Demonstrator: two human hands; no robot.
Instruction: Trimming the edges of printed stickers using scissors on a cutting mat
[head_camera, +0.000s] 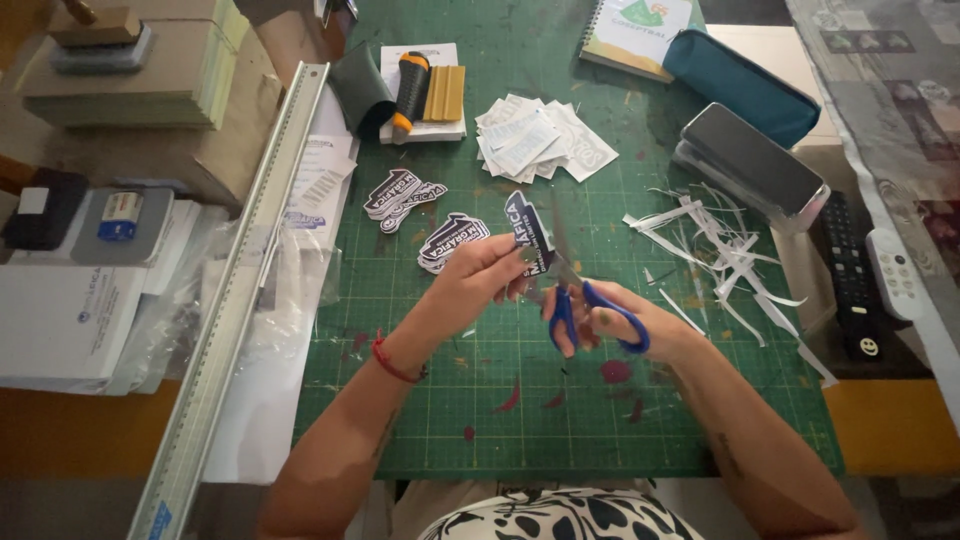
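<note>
1. Green cutting mat (600, 420) covers the middle of the counter (900, 440); one long metal ruler (235, 300) runs along the mat's left edge.
2. Two cut-out stickers lie on the mat left of centre, the upper one (400, 197) just above and left of the lower one (452, 240); a third sticker (527, 232) is in the hands.
3. One left hand (480, 285) comes in from the lower left with a red cord bracelet (395, 365) on the wrist. Its fingers (505, 262) are curled together and pinched on the lower edge of the held sticker, which stands raised above the mat at the centre, tilted up and away.
4. One pair of blue-handled scissors (590, 305) meets the sticker's lower edge; how far the blades are apart I cannot tell, as the hands hide them.
5. One right hand (620, 320) enters from the lower right, forearm slanting up to the centre. Its fingers (560, 320) pass through the two blue loops and close around them.
6. One loose pile of white paper pieces (535, 140) lies at the top centre of the mat.
7. Many thin white paper trimmings (715, 250) are scattered on the mat's right side; I cannot count them.
8. Two remote controls lie at the far right, one black (850, 275) and one white (895, 272), just beside each other.
</note>
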